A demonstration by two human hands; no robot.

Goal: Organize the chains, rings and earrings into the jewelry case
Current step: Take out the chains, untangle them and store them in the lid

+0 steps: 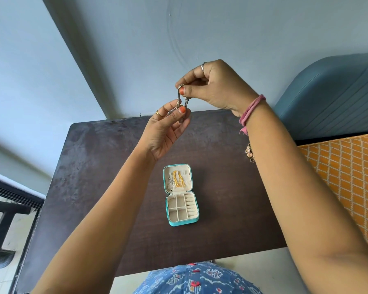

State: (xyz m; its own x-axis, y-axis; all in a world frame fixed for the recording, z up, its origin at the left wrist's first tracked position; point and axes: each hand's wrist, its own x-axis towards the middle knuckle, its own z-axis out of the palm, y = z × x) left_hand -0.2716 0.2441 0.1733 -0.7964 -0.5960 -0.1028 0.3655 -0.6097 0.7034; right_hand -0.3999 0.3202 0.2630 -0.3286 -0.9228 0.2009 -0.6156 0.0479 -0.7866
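— How far along is she, would you say?

— Partway, I'd judge. The small turquoise zip-up jewelry case lies open on the dark brown wooden counter, and a yellow-gold chain already hangs in its cream-lined lid, with a thin silver chain just beside it.

— And the lower half?

— The square compartments and the ring rolls look bare from here. No rings or earrings in them that I can make out.

— What's she holding up there?

— A silver-coloured chain with long links, raised well above the case. Her right hand pinches its upper end between thumb and fingers; her left hand pinches the lower end the same way. I can't tell if she is working a clasp or just straightening it.

— Anything left on the counter?

— A little cluster of rose-gold pieces with pale stones sits near the right edge, half hidden by her forearm. Earrings or rings, I can't say which.

— So what remains?

— This chain has to go into the lid, I reckon, then those small pieces into the lower compartments.
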